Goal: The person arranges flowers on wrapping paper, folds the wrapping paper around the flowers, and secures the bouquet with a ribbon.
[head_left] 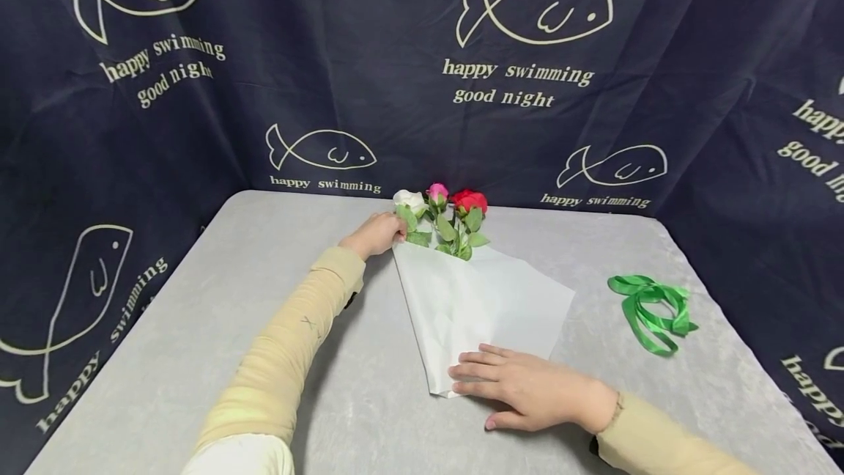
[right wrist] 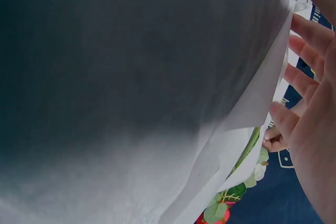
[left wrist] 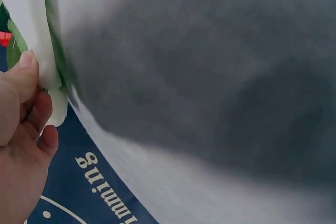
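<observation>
White wrapping paper lies folded into a cone on the grey table, its narrow end toward me. Out of its wide far end come a white rose, a pink rose and a red rose with green leaves; the paper covers their lower stems. At the paper's upper left corner, my left hand pinches the edge beside the white rose, thumb over the fold in the left wrist view. My right hand rests with spread, straight fingers on the paper near its narrow end.
A loosely coiled green ribbon lies on the grey table to the right of the paper. Dark blue curtains printed with fish and lettering stand close behind and along both sides of the table.
</observation>
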The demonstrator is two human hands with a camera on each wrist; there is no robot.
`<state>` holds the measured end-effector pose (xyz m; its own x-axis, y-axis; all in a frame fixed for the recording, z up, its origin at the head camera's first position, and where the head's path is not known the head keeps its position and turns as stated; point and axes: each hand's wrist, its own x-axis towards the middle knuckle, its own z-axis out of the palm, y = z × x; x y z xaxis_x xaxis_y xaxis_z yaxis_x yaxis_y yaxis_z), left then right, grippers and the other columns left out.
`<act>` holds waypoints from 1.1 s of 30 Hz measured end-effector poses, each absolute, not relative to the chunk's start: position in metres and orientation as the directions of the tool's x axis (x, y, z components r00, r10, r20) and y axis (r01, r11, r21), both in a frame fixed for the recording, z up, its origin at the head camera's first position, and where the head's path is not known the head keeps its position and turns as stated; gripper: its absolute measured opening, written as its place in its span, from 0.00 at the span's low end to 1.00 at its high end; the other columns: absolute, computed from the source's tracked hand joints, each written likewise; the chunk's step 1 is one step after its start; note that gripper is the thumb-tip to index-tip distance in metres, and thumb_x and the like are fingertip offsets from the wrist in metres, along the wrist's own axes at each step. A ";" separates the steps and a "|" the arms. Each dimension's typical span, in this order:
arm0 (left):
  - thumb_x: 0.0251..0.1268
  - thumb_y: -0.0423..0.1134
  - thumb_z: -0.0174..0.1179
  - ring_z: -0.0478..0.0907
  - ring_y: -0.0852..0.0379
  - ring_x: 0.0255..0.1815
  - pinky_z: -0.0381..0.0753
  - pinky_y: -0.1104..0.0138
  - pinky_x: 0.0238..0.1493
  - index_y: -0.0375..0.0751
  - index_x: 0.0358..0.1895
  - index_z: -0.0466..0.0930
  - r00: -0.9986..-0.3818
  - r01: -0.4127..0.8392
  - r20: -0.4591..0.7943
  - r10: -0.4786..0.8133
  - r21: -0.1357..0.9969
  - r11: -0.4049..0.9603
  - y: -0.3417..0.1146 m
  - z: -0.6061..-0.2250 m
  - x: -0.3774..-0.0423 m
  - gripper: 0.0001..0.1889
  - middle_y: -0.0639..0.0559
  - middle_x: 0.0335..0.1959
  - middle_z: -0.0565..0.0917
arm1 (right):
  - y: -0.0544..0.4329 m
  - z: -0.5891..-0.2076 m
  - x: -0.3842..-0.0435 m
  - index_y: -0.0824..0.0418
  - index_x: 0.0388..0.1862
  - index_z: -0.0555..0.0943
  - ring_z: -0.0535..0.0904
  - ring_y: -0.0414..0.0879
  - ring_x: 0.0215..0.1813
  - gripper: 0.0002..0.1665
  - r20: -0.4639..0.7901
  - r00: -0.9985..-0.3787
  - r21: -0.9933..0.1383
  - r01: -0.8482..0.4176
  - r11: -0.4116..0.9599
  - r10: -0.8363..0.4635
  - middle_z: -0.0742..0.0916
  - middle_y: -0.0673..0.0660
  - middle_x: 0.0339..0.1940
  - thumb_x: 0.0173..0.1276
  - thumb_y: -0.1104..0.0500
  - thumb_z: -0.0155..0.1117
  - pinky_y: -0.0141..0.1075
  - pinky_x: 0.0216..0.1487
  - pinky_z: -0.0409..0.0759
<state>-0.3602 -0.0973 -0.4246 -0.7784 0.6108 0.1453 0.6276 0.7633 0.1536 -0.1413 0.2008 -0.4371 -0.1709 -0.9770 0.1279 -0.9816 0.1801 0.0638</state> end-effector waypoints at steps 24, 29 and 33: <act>0.64 0.72 0.34 0.33 0.42 0.76 0.40 0.49 0.73 0.40 0.75 0.37 -0.740 0.652 -0.200 0.643 0.027 0.758 -0.051 -0.429 -0.183 0.48 0.37 0.76 0.35 | 0.196 -0.438 -0.135 0.55 0.64 0.72 0.69 0.47 0.67 0.26 0.109 -0.256 -0.026 -0.967 0.255 -0.960 0.73 0.56 0.68 0.70 0.49 0.56 0.39 0.61 0.73; 0.65 0.72 0.30 0.29 0.44 0.76 0.37 0.51 0.74 0.42 0.76 0.34 -0.716 0.668 -0.255 0.650 0.019 0.744 -0.052 -0.440 -0.181 0.46 0.39 0.76 0.32 | 0.190 -0.435 -0.134 0.53 0.64 0.71 0.72 0.44 0.64 0.26 0.131 -0.277 -0.023 -0.961 0.276 -0.952 0.74 0.53 0.66 0.69 0.49 0.58 0.38 0.59 0.75; 0.65 0.71 0.30 0.28 0.44 0.76 0.37 0.53 0.74 0.43 0.76 0.33 -0.707 0.671 -0.263 0.656 0.043 0.740 -0.052 -0.445 -0.182 0.46 0.39 0.76 0.31 | 0.185 -0.432 -0.133 0.53 0.65 0.70 0.73 0.43 0.60 0.28 0.155 -0.265 0.028 -0.962 0.272 -0.952 0.76 0.52 0.63 0.67 0.49 0.59 0.38 0.56 0.75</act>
<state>-0.1822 -0.0516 -0.4453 -0.7072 0.6564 -0.2629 0.6710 0.7402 0.0432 -0.1332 0.1845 -0.4322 -0.2652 -0.9516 0.1551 -0.9618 0.2725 0.0275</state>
